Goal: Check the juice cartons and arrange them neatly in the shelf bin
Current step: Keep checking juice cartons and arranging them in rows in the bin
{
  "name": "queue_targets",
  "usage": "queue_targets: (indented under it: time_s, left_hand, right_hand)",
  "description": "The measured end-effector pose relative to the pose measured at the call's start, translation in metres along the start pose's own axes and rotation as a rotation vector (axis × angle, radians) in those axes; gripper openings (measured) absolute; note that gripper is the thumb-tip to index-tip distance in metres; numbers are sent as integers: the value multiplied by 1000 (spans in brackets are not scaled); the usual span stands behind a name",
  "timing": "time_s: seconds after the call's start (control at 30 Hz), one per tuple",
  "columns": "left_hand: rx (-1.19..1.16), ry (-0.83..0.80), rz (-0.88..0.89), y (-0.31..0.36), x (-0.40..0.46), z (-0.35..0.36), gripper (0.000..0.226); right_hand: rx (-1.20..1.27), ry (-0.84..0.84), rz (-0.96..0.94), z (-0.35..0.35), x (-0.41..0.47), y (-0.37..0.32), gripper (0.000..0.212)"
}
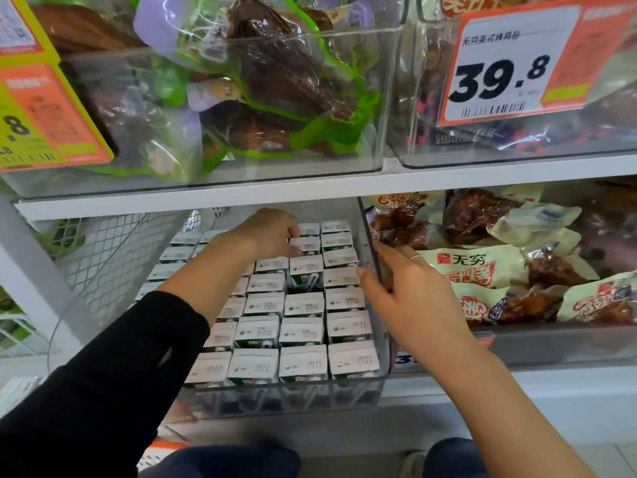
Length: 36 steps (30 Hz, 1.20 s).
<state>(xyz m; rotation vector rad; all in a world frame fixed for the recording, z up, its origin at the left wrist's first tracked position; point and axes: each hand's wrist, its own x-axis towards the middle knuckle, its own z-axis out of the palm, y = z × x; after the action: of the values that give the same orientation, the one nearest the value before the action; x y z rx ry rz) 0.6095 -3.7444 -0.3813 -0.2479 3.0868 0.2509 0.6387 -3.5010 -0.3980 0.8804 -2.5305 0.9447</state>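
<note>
A clear plastic shelf bin [286,391] holds several small juice cartons [303,362] with white tops, standing upright in tight rows. One carton [306,267] in the third column sits a little higher than its neighbours, with a gap in front of it. My left hand [272,232] reaches to the back rows and pinches a carton [306,243] there between fingers and thumb. My right hand [410,294] holds the bin's right wall [374,251], thumb inside and fingers outside; a ring is on one finger.
A second bin to the right holds packets of roasted meat [482,267]. The shelf above [241,193] carries clear bins of vacuum-packed food and an orange price tag [510,63] reading 39.8. A white wire mesh panel [103,257] stands left of the juice bin.
</note>
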Motion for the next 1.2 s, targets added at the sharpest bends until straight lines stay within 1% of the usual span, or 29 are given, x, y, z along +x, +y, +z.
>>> queue_targets:
  time_s: [0.07,0.2,0.3,0.4,0.47,0.53,0.6,0.67,0.73,0.77,0.8,0.83,0.87,0.93,0.97,1.0,1.03,1.1,1.13,1.2]
  left_hand:
    - [0,-11,-5,1,3,1,41]
    - [42,-18,14,0,7,6,38]
    - [-37,-25,1,-3,0,5,40]
    - [-182,78,2,-3,-16,-1,40]
    - [-266,233,14,0,-33,-2,42]
    - [-382,452,48,7,-54,1,39]
    - [-608,617,46,19,-75,7,32]
    - [-864,667,-28,28,-94,14,26]
    - [-1052,641,-135,32,-110,22,23]
    - [-1151,618,-173,33,-118,25,24]
    - [-1249,596,-191,35,-126,26,28]
    - [-1330,582,-200,36,-133,26,33]
    - [-1394,574,-208,36,-139,25,37]
    - [-1508,565,-214,36,-149,22,38]
    - [-1562,561,-212,35,-152,21,37]
    - [-1598,557,-209,34,-154,20,36]
    - [-1615,552,-207,33,-155,19,35]
    - [-1640,533,-203,32,-156,18,35]
    - [-1656,521,-204,33,-156,18,37]
    - [-1671,508,-201,35,-156,18,40]
  right_hand:
    - [7,2,-3,-1,0,-1,43]
    - [0,4,-3,0,1,-1,42]
    - [1,-5,-2,-1,0,-1,42]
    - [0,2,-3,-1,0,-1,43]
    - [-12,9,-2,0,1,0,45]
    - [-34,15,8,1,1,-1,49]
    - [-29,58,13,0,2,-5,49]
    - [83,148,-7,-2,1,-15,42]
    - [261,238,-82,-2,-4,-30,31]
    - [337,258,-124,0,-8,-37,29]
    - [405,237,-136,4,-13,-45,30]
    - [466,168,-111,9,-19,-52,33]
    - [508,62,-63,14,-24,-59,38]
    - [494,-146,8,27,-33,-68,55]
    - [488,-212,21,33,-36,-70,61]
    - [523,-250,42,36,-36,-72,62]
    - [601,-260,80,36,-34,-74,57]
    - [789,-255,164,34,-28,-75,39]
    - [853,-243,197,32,-26,-75,33]
    - [951,-229,257,29,-22,-73,30]
